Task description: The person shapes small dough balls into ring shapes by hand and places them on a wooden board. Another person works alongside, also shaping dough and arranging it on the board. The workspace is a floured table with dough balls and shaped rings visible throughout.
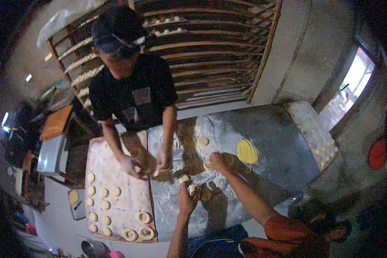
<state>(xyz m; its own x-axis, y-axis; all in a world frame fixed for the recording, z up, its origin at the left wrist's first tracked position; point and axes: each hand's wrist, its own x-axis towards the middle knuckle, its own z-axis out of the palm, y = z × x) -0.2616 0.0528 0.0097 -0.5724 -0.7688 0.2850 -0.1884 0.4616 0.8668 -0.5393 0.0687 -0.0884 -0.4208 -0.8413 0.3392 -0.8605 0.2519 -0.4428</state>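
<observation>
Orange-sleeved right hand [218, 161] touches dough [207, 165] opposite printed shirt [152, 77].

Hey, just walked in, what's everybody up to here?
Dough is being handled on a floured table. The camera wearer's left hand holds pale dough; the right hand is at a flat dough round. Across the table, a co-worker handles dough too. Small rounds and three dough rings lie on the board.

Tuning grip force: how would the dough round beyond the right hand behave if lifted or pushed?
The dough round likely sags and dents, since it looks like pale, unbaked dough. Lying flat, it seems apt to slide, not roll, over the floured table.
</observation>
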